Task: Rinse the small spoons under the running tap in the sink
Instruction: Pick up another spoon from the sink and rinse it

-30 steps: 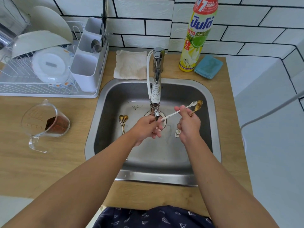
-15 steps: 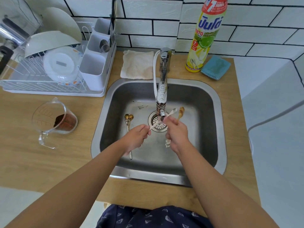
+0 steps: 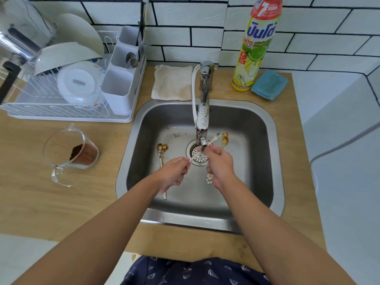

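Holding a silver spoon (image 3: 213, 138) under the tap (image 3: 202, 120), the left hand (image 3: 174, 171) pinches its handle; the right hand (image 3: 220, 165) grips the gold spoons (image 3: 224, 139). Turn it slowly so water reaches both sides.

Tap (image 3: 202, 112) overhead; open sink (image 3: 242, 182) floor right.

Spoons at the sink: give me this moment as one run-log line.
stage: rinsing | left hand: pinches silver spoon handle | right hand: holds same spoon plus gold spoons | tap: over drain | sink: two gold spoons waiting
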Available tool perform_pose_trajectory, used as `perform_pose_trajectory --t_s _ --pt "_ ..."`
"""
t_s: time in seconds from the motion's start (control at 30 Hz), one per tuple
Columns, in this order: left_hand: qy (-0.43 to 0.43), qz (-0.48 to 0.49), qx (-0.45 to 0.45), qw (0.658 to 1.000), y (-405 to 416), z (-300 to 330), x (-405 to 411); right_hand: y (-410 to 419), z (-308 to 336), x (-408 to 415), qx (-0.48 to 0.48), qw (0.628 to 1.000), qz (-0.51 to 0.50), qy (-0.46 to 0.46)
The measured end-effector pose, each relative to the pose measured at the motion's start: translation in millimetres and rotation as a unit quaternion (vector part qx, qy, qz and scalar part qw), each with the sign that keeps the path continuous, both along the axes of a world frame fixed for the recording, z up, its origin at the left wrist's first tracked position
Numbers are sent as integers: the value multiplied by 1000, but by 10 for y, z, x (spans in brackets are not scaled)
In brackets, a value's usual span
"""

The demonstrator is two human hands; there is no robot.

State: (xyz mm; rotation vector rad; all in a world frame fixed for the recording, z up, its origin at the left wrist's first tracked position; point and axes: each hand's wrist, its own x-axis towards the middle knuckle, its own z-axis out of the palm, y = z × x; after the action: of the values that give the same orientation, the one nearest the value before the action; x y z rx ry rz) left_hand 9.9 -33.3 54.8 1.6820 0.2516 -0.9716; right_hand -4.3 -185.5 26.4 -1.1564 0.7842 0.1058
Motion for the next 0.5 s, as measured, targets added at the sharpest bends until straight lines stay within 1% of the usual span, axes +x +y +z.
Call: perform_pose_trajectory --t_s 0.07,0.1,0.13,0.23,0.3,0.4,0.43,0.5 --pt "-14 -9 -4 1000 -23 10 1 90 -33 -103 -15 998 68 -4" --pt "-19 -15 -5 1000 -22 14 -2 94 -34 -122 -15 997 79 -6" --pt "-23 -19 -4 1000 -10 16 -4 68 -37 -110 -10 998 69 -4" --pt "-41 -35 11 999 -12 26 -5 -32 -64 -35 36 999 -11 4" --pt "-64 -38 23 997 -40 17 -3 -2 -72 -36 40 999 -2 6" --pt "-111 -46 45 992 -26 -16 -9 130 -84 -103 21 997 71 6" --pt "-128 -53 55 989 -1 -25 -17 128 -68 -97 17 997 76 6" --pt "-163 -69 79 981 52 -40 -32 41 -55 -15 26 999 29 12"
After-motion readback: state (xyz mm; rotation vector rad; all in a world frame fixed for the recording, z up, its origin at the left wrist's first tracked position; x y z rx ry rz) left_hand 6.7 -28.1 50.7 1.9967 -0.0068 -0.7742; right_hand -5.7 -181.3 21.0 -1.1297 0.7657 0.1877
